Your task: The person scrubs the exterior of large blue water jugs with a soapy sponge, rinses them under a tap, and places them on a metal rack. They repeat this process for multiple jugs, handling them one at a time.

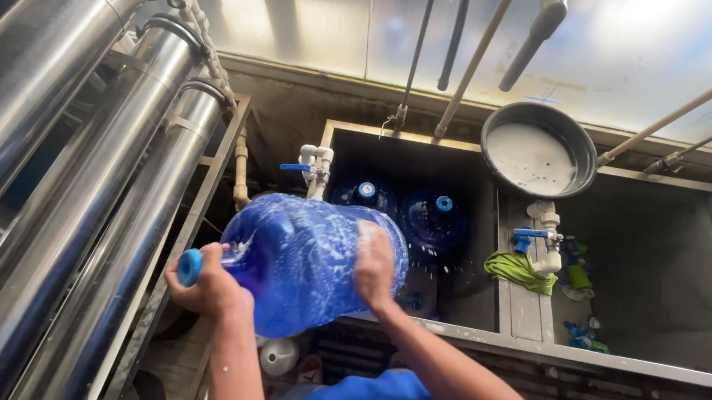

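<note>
Wet washing bay seen from above: steel pipes point(67, 185) slanting down the left, pale shiny wall panels behind, thin rods point(479, 52) hanging across the top. Dead centre, big blue bottle point(314, 256), held up on its side over the near edge of the dark tank point(461, 301), soapy streaks all over it, neck and blue cap point(189, 267) pointing left. Left hand point(209, 287) wrapped tight around the neck just behind that cap, fingers curled closed on it. Right hand point(374, 266) pressed flat against the bottle's broad end, palm on the plastic, fingers spread upward, not curled around anything. Hands well apart, one at each end, bottle carried between them. Below and behind, two more blue bottles point(431, 220) sitting upright in the tank, caps up, side by side. White valve with a blue handle point(311, 163) at the tank's back left corner, another one point(539, 236) on the ledge to the right. Green cloth point(518, 271) draped on that ledge, just beside the second valve. Round dark basin point(541, 152) with milky water perched on the back rim, upper right. Second tank compartment to the right, contents too dim to tell. Blue shirt at the bottom edge, white round object point(279, 357) on the floor near it.
</note>
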